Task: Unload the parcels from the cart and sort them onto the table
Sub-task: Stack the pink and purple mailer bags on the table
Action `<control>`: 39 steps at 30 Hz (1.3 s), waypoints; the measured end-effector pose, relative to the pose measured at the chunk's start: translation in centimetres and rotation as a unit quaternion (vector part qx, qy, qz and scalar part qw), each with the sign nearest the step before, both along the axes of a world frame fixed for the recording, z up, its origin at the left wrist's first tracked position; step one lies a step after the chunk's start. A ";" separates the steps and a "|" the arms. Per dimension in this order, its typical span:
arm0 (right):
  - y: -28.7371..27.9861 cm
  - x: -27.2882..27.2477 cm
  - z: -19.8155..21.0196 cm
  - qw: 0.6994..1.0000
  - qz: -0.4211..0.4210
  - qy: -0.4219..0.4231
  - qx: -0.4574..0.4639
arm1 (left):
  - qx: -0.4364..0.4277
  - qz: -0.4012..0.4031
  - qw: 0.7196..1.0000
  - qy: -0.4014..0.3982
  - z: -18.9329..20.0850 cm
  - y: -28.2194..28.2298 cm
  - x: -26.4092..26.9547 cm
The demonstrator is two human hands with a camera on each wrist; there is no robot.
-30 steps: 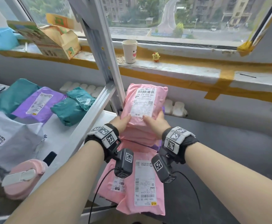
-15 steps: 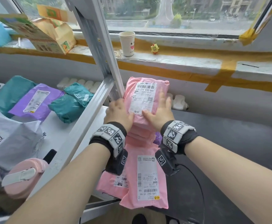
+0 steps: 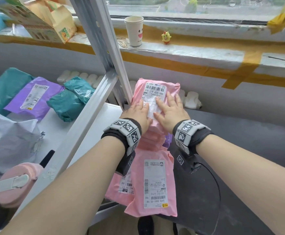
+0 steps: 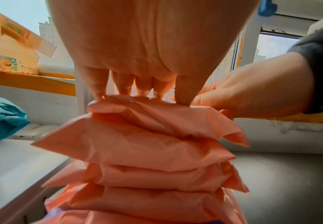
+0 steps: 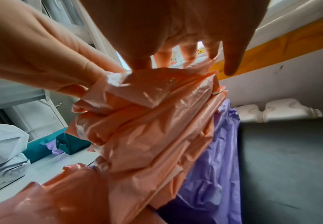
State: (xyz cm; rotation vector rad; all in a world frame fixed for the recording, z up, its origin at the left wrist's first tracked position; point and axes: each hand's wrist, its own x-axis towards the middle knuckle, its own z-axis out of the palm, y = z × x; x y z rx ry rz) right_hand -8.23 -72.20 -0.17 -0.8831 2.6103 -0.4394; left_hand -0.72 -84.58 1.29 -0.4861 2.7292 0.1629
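A stack of several pink parcels (image 4: 137, 145) stands at the near corner of the dark table (image 3: 240, 141). Its top pink parcel (image 3: 155, 89) shows a white label. My left hand (image 3: 139, 110) and right hand (image 3: 169, 109) lie flat on that top parcel with straight fingers, pressing it down side by side. In the right wrist view a purple parcel (image 5: 220, 144) sits under and beside the pink stack (image 5: 143, 121). Two more pink parcels (image 3: 153, 184) lie in front of the stack, under my wrists.
To the left, the white cart shelf (image 3: 60, 129) holds teal parcels (image 3: 70, 100), a purple parcel (image 3: 33, 95) and grey parcels (image 3: 7, 138). A metal frame post (image 3: 104, 48) rises beside the stack. A paper cup (image 3: 135, 30), a toy chick and a carton stand on the sill.
My hands have slid from gripping the near end of the top pink parcel to lying flat on its label. The parcel has settled down onto the stack.
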 end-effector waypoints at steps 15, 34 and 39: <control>-0.3 -0.3 0.3 0.998 -0.027 -0.035 -0.043 | 0.030 0.023 0.999 0.007 0.6 0.1 -0.3; 3.3 4.5 4.4 0.987 -0.079 -0.063 -0.124 | -0.010 -0.014 0.996 0.089 4.4 2.1 3.0; 3.5 6.1 4.8 0.972 -0.125 -0.123 -0.155 | 0.004 -0.010 0.996 0.091 4.5 2.3 4.6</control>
